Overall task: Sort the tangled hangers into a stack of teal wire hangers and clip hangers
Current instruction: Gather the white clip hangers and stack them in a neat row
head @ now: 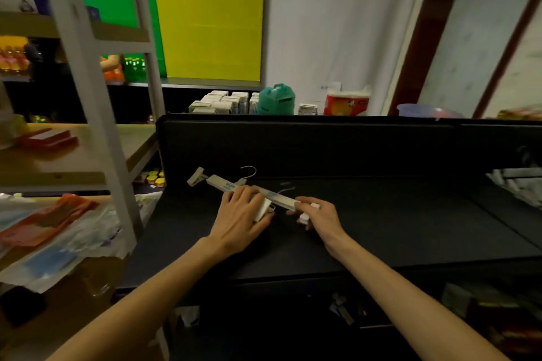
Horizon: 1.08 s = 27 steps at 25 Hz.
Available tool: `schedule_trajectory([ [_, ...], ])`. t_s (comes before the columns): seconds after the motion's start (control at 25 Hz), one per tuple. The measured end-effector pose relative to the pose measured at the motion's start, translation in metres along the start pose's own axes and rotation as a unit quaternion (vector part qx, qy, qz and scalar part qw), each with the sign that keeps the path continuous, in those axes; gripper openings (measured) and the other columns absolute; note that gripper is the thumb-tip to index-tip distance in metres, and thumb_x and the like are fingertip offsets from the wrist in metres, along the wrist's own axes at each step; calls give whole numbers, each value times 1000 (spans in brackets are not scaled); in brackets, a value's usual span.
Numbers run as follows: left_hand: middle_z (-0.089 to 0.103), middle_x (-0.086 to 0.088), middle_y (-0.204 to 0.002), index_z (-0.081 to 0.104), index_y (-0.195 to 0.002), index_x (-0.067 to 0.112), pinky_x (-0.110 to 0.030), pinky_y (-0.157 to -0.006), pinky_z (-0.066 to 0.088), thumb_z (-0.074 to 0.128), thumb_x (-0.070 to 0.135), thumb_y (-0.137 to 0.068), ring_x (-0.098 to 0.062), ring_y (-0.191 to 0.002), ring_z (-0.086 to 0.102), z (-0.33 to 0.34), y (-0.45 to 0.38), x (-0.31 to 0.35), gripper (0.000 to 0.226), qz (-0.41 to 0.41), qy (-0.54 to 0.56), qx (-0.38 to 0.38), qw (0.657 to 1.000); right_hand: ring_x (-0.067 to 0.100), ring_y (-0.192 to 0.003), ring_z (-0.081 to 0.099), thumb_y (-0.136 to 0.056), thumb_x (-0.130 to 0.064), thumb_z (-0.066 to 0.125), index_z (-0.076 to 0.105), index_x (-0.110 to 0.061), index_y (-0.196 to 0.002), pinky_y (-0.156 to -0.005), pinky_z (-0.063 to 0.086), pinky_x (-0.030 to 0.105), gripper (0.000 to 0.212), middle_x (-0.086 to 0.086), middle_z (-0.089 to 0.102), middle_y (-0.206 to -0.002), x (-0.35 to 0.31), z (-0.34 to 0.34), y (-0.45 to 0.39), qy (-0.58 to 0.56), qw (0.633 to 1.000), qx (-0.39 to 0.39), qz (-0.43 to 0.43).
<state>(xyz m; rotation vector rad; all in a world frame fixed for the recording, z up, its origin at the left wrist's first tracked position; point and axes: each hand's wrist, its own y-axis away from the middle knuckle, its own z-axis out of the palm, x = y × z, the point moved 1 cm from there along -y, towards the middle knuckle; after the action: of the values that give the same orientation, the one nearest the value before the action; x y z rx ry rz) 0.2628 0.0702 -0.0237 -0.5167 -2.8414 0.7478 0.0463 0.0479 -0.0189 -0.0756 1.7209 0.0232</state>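
Observation:
White clip hangers [218, 182] with metal hooks lie on the black table [381, 220], one partly over another. One hook [249, 169] curls up behind them and a clip [196, 176] sticks out at the left end. My left hand [243, 214] rests on the middle of the hangers, its fingers around a white clip [262, 208]. My right hand [318, 217] grips the right end of a hanger bar [281, 199], with another white clip under its fingers. No teal wire hanger is visible.
A grey metal shelf rack [96, 126] stands at the left, holding goods and plastic bags [58, 243]. A black panel [322, 146] rises behind the table. Beyond it sit boxes, a teal canister [277, 99] and a red pack [347, 102].

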Motion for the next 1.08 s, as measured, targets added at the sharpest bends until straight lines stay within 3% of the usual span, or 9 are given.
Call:
schedule_trajectory([
  [0.12, 48, 2, -136, 53, -130, 29, -40, -105, 34, 37, 64, -95, -19, -127, 44, 12, -28, 41, 52, 50, 9, -5, 999, 11, -74, 65, -100, -31, 58, 66, -13, -119, -58, 45, 23, 27, 4, 78, -94, 0, -58, 14, -38, 999, 21, 0],
  [0.28, 46, 1, -139, 51, -133, 29, -41, -110, 32, 35, 66, -93, -19, -130, 41, 41, -75, 125, 56, 107, 42, -28, 993, 12, -85, 70, -99, -29, 61, 54, -18, -132, -64, 51, 22, 36, -4, 78, -98, 20, -155, 40, -22, 994, 106, -16],
  [0.44, 43, 3, -141, 49, -135, 30, -39, -112, 29, 33, 67, -94, -16, -133, 37, 78, -113, 232, 57, 164, 88, -56, 981, 10, -83, 69, -98, -25, 62, 62, -13, -131, -63, 52, 18, 35, -5, 78, -98, 43, -271, 68, 6, 982, 184, -27],
  [0.56, 43, 4, -142, 48, -135, 31, -37, -113, 29, 35, 66, -96, -14, -133, 37, 106, -139, 309, 54, 165, 133, -61, 975, 13, -78, 65, -99, -24, 61, 62, -19, -132, -52, 48, 23, 34, -6, 78, -99, 60, -353, 85, 29, 979, 203, -21],
  [0.8, 46, 3, -142, 51, -131, 28, -37, -111, 29, 36, 64, -98, -15, -131, 39, 154, -205, 466, 51, 168, 171, -61, 969, 9, -62, 58, -99, -22, 61, 63, -25, -134, -49, 48, 23, 35, 5, 72, -100, 94, -523, 119, 33, 969, 243, -20],
  [1.08, 52, 4, -136, 56, -129, 30, -41, -114, 29, 40, 67, -94, -15, -129, 45, 198, -279, 560, 53, 170, 135, -115, 969, 7, -60, 58, -95, -21, 67, 71, -24, -122, -51, 47, 24, 28, 3, 76, -93, 82, -665, 102, -23, 955, 295, -36],
])
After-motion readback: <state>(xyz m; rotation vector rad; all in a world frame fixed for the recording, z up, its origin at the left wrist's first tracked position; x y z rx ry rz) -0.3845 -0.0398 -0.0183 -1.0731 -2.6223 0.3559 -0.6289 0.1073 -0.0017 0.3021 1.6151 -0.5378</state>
